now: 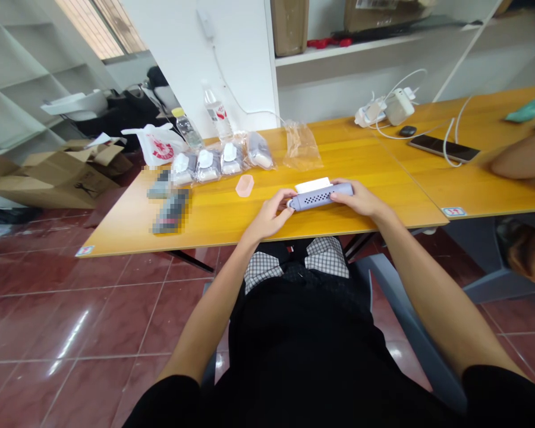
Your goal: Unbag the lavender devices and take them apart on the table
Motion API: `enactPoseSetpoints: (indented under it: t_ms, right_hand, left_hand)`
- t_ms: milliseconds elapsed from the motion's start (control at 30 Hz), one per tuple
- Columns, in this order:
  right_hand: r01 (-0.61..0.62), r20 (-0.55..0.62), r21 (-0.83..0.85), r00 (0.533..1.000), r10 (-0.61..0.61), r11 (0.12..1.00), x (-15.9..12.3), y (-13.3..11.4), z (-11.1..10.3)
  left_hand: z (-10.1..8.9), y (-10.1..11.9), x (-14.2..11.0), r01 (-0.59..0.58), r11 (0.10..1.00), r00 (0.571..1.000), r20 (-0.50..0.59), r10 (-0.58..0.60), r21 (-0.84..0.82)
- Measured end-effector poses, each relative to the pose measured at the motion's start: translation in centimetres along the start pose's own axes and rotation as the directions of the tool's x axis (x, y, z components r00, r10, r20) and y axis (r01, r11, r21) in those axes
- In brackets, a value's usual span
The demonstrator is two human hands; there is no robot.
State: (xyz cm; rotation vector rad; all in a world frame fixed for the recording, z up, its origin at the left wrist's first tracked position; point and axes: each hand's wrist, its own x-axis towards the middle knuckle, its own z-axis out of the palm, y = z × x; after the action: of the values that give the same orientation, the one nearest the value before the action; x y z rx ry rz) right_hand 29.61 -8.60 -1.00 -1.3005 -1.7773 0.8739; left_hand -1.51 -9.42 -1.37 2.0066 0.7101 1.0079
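"What's the surface like?"
"A yellow-orange wooden table [214, 217], with a seam across it towards the right."
"And at its left end?"
"A white bag [157, 144] with red print, two bottles [218, 113] standing near the back, and a row of four wrapped packs [207, 165]. Two pixelated items [172, 211] lie in front."
"Beside the packs?"
"A clear plastic bag [302, 144]; nearer the front edge, a small pink cup [245, 185]."
"Further right?"
"White chargers [400, 106] with cables, a black mouse [408, 131], and a dark flat device [444, 148]."

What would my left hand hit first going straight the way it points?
Most likely the purple perforated case: the left hand has its fingers at one end, though exact contact is unclear.
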Motion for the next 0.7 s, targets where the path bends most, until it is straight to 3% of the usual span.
enactPoseSetpoints:
  t_ms: [367, 700]
  right_hand:
    - [0.01, 0.015, 0.013, 1.0, -0.01, 1.0, 0.13, 0.41, -0.05]
    - [0.045, 0.02, 0.044, 0.999, -0.046, 0.998, -0.07, -0.33, -0.13]
  left_hand:
    - [-0.74, -0.02, -0.03, 0.065, 0.989, 0.997, 0.052, -0.059, -0.134]
    - [-0.2, -0.58, -0.03, 0.001, 0.997, 1.0, 0.015, 0.0, -0.078]
